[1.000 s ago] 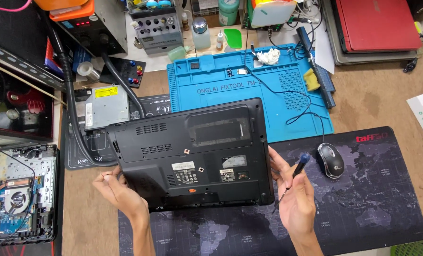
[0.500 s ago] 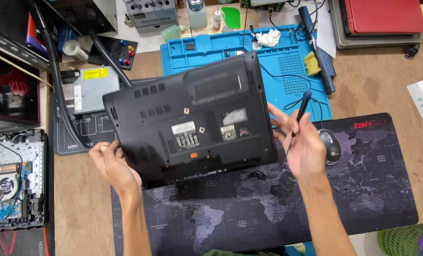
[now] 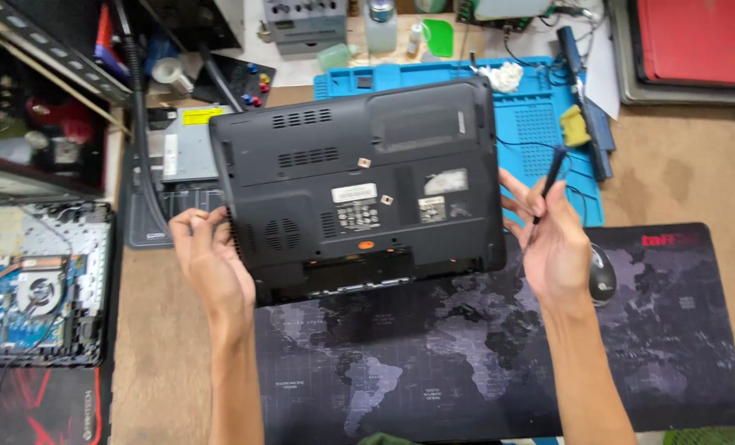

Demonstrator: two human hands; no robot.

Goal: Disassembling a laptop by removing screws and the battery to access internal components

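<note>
Fingers of both hands steady a black plastic laptop [image 3: 359,185], turned underside up, over the table.

Fingers [image 3: 196,227] of the left hand [image 3: 211,264] curl against the laptop's left edge near its front corner, closed on the casing so the machine stays propped. The right hand [image 3: 553,243] braces the opposite edge with spread fingertips while thumb and forefinger pinch a slim black screwdriver [image 3: 544,194], kept upright and clear of the casing. The laptop sits between the two hands, its front edge over the dark world-map desk mat [image 3: 483,371] and its rear over the blue silicone repair mat [image 3: 540,115], vents and labels facing the camera. A black computer mouse [image 3: 602,276] lies just beside the right wrist; an opened laptop chassis with exposed fan [image 3: 34,284] rests well apart at the left.
</note>
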